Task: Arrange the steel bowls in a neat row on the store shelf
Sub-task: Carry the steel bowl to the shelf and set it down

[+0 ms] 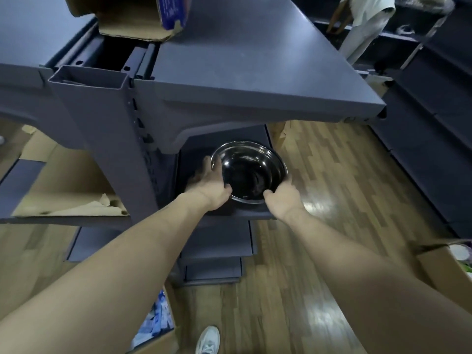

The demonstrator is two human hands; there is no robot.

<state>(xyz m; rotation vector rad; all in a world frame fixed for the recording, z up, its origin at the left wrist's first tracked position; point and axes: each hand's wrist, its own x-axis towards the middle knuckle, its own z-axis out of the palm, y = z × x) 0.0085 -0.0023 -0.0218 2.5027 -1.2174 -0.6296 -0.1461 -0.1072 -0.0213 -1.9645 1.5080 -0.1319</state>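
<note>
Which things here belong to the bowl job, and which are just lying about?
Job: steel bowl, gripped at its rim by left hand and right hand; lower shelf.
Lying about: flattened cardboard, open box on top, floor carton.

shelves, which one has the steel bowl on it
The lower shelf under the wide top shelf; the steel bowl sits there, gripped by both hands.

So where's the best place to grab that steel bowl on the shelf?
Probably by the rim of the steel bowl, at opposite sides from the open front, as the left hand and right hand do: it sits upright, and the shelf above blocks coming from overhead.
</note>
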